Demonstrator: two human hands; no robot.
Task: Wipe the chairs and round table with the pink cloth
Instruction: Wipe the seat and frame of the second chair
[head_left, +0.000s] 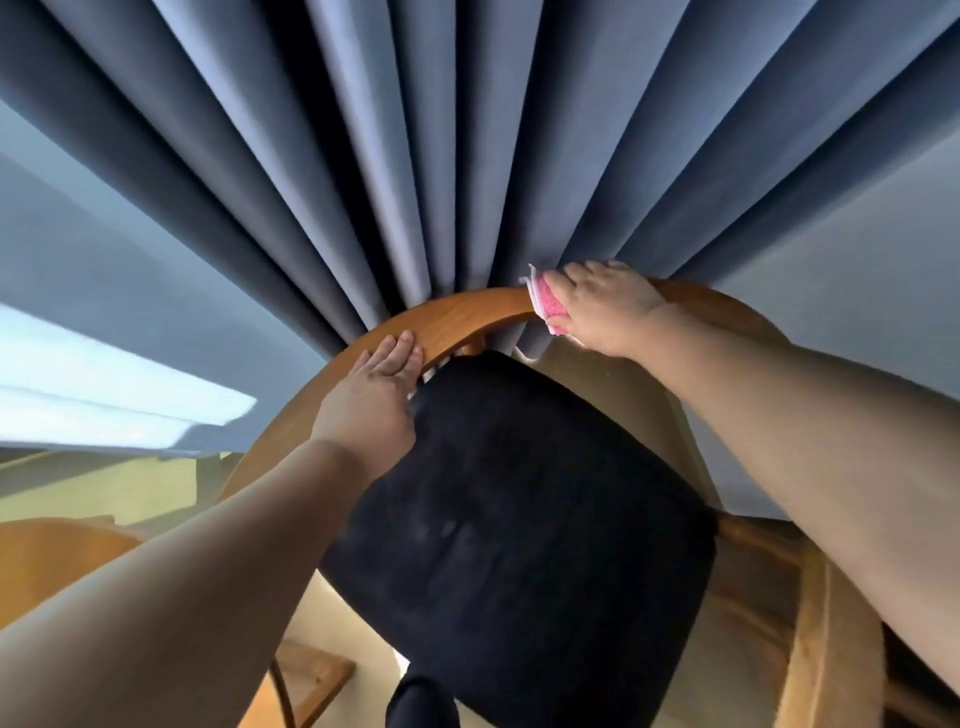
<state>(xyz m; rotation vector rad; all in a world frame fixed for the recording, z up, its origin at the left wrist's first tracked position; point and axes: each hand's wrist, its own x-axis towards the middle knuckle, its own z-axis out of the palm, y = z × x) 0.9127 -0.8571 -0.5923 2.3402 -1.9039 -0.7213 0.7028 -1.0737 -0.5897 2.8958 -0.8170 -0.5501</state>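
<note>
**Two hands on the chair rail, cloth under the right**

One chair (270, 452) was recorded facing a blue-grey curtain (415, 156). The left hand (371, 395) was laid flat on the curved wooden top rail (467, 312), fingers straight and together, nothing held. The pink cloth (548, 301) was bunched under the right hand (605, 306), which was wrapped over the rail further right, its fingertips hidden behind.

Step judged: wiping of the top rail. For a good pass, the cloth would best be drawn along the full curve under steady pressure and folded over both front and back edges, with the chair steadied by the flat hand. The curtain close behind should not be snagged. The black seat cushion (519, 519) was seen below the rail.

No brand, label or writing could be read.
</note>
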